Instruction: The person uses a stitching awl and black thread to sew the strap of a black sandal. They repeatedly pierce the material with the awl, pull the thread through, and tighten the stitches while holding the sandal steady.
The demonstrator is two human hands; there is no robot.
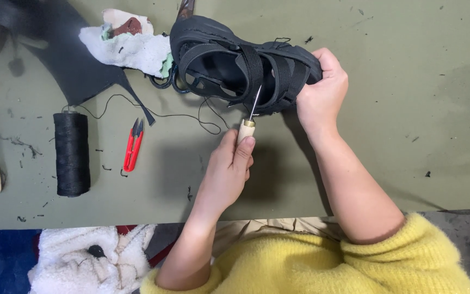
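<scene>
Nearest the camera, two bare forearms are reaching forward out of yellow fuzzy sleeves over a green table (387,136). The left hand (227,166) is curling shut around the pale wooden handle of an awl (248,121), thumb lying along the handle, and is pointing the thin metal shaft up and away into the side of a black sandal (240,62). The right hand (322,90) is bending at the wrist and gripping the sandal's right end, fingers wrapping over its edge, thumb pressing on the near side. The sandal is lying on its side, straps facing the camera, at the middle of the table's far half.

To the left, red thread snips (133,144) are lying just beside a spool of black thread (72,154), whose loose strand is trailing toward the sandal. Farther off, a crumpled white cloth (126,46) is sitting against a black sheet of material (55,43). Dark scissor handles (172,83) are showing beside the sandal.
</scene>
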